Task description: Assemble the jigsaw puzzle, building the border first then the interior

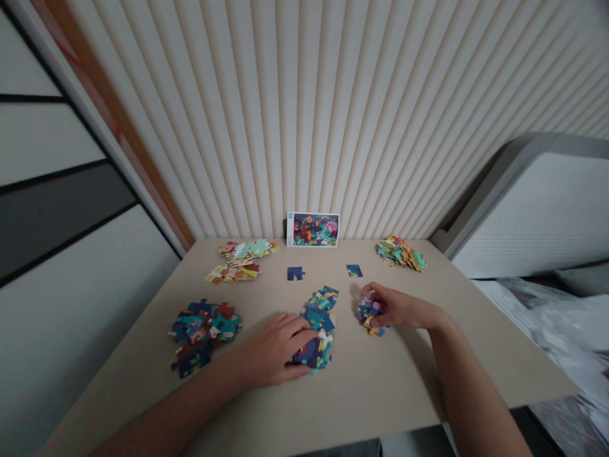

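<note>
Two loose puzzle pieces lie apart from the rest in the head view, a left piece (295, 273) and a right piece (354, 271), both mostly blue and flat on the table (471, 336), perhaps set out there so they don't get lost among the others. Your left hand (280, 348) is bent over the near part of the middle pile (323, 317), thumb on the near side and fingers across the top, which would steady the heap; you may have a dark blue piece between them, but I cannot tell whether it is gripped or merely covered. Your right hand (380, 308) curls over the purple pile (365, 310), thumb and fingertips down among its pieces; whether you have pinched one is likewise unclear. The left pile (205, 327), back left pile (245, 249) and back right pile (402, 254) are untouched, each well apart from your fingers. Their differing colours suggest sorting by shade, with bare table between to prevent mixing. Behind them a picture card (314, 230) stands upright before the pleated curtain (314, 114), facing you, probably so you can consult it without lifting a hand.
</note>
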A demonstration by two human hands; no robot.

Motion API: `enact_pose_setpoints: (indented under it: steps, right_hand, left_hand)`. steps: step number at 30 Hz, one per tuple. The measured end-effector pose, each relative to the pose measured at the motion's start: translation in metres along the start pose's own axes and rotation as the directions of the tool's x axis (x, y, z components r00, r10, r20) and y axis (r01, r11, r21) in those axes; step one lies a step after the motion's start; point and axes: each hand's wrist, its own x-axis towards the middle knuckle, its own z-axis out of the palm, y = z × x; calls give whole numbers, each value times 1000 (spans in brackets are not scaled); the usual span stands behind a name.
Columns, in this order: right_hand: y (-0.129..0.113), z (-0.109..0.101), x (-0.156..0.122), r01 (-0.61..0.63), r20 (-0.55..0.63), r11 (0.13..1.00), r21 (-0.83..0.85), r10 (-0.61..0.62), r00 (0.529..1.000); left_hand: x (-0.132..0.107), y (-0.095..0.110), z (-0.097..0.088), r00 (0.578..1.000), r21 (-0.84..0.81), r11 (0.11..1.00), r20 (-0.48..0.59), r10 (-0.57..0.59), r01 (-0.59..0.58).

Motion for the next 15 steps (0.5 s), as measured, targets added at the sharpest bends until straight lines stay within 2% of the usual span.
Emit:
enact_pose_setpoints:
  steps: [5, 11, 15]
  right_hand:
    - [-15, 19, 21, 169, -149, 981, 98, -153, 977]
    - [-16, 33, 40, 203, -258, 935, 292, -127, 958]
    - [-20, 50, 51, 231, -242, 887, 399, -141, 960]
  left_hand:
    - [0, 3, -1, 1000, -13, 1000, 9, 4, -4]
    - [0, 4, 0, 1000, -14, 1000, 16, 12, -12]
    - [0, 3, 0, 1000, 6, 1000, 26, 0, 0]
